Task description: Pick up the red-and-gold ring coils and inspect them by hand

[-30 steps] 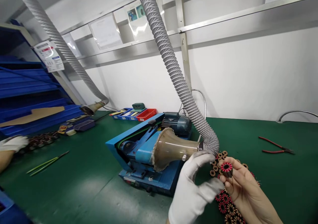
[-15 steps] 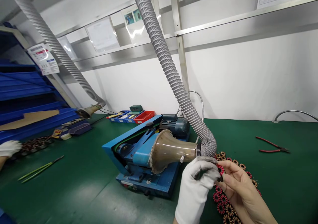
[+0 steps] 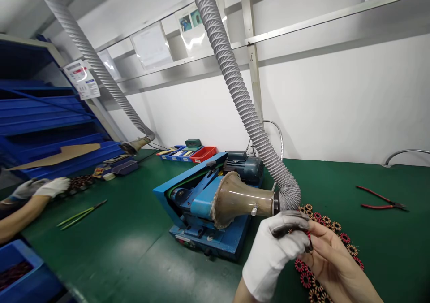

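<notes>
The left hand [image 3: 273,253] wears a white knit cotton glove, snug over the fingers, its cuff ending at the wrist. Grey, dirty smudges darken the glove's fingertips [image 3: 291,220] and the upper edge. The right hand [image 3: 331,260] is bare, no glove, no ring, no sleeve showing on either forearm.

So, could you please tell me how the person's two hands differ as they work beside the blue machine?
The left hand wears a white glove with grimy, darkened fingers; the right hand is bare. The left hand sits nearer the brown suction funnel, the right over the row of small wound coil parts on the green mat. Both close together on one small part, mostly hidden between them.
</notes>
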{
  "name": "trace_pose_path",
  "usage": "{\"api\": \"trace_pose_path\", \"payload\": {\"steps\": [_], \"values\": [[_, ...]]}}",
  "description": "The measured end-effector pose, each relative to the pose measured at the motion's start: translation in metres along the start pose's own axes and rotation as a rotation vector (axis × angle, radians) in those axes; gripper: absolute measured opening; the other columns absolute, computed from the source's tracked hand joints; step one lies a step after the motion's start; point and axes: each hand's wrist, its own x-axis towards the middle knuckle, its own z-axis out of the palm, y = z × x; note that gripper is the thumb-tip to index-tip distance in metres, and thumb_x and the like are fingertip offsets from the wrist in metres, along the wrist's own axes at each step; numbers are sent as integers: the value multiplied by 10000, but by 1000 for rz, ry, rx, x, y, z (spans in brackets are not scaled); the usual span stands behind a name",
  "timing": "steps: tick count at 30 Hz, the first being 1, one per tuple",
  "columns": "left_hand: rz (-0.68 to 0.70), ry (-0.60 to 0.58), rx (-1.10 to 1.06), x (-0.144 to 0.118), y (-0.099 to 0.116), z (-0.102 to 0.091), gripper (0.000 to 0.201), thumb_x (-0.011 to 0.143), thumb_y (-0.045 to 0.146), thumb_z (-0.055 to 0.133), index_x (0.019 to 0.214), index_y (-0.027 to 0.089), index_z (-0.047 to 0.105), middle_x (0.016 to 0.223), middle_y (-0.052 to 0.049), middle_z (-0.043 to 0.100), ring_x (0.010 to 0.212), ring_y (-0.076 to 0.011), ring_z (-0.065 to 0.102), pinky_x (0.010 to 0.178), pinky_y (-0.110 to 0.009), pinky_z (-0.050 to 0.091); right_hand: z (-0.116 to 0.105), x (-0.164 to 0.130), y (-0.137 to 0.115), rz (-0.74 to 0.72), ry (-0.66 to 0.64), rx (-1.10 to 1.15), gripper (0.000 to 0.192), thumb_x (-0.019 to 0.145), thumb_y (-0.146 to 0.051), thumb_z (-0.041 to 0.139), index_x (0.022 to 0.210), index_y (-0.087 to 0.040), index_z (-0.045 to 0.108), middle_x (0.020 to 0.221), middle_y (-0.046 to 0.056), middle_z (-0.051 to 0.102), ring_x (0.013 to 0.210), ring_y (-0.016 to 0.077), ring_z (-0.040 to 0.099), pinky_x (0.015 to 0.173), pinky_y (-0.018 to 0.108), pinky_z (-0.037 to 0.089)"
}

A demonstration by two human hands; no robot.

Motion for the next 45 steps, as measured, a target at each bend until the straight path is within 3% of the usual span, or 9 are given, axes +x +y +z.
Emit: {"api": "trace_pose_path", "payload": {"steps": [3,10,12,15,19,27,31,40,45], "values": [[46,121,-41,2,-4,2,35,625,139,767,620,172,780,765,-74,789,727,-218,706,716,-296,556,2,0,4,12,11,17,358,577,-316,957,833,-164,759,817,63,747,704,204,707,707,334,587],[153,331,-88,4,-6,-12,148,682,317,802,706,177,759,759,-44,751,714,-171,672,725,-265,547,-7,5,2,51,-83,160,316,672,-266,916,938,-173,774,829,68,775,702,177,723,634,255,565],[126,304,-69,1,-2,-14,166,632,258,831,759,166,776,804,-77,759,716,-200,685,673,-286,562,-13,9,2,63,-136,255,263,707,-271,894,927,-181,782,862,79,788,766,196,738,674,273,571],[92,144,94,-4,4,-10,397,506,59,830,872,208,800,951,-82,763,860,-244,701,737,-298,573,-18,14,6,100,-219,382,195,745,-298,868,875,-172,797,900,96,797,902,221,729,791,309,559],[202,16,309,-6,5,1,456,557,-46,726,859,284,809,995,-16,753,955,-195,689,888,-251,522,-18,16,11,140,-281,473,245,768,-273,855,934,-108,783,886,101,787,874,167,706,842,270,529],[261,-2,203,0,5,2,226,606,19,753,679,227,804,848,-44,779,783,-197,709,735,-239,547,-19,15,12,139,-247,401,247,760,-253,863,955,-130,775,889,85,789,794,167,719,750,288,555],[240,18,122,1,5,-1,158,667,75,675,592,197,743,734,-46,758,771,-212,695,762,-276,538,-12,10,10,116,-238,298,239,735,-232,878,945,-179,777,843,61,788,713,171,735,689,282,576],[146,350,21,-1,3,-8,56,719,222,696,715,179,732,710,-7,734,678,-134,629,665,-192,505,-6,8,4,133,-177,292,203,716,-220,892,869,-167,770,811,84,798,699,153,736,689,241,574],[26,227,204,-4,5,5,570,423,79,790,980,184,727,1047,-89,760,1029,-284,663,905,-324,513,-9,9,9,92,-129,353,246,705,-236,900,906,-163,779,863,81,807,774,157,747,749,255,580]]}}
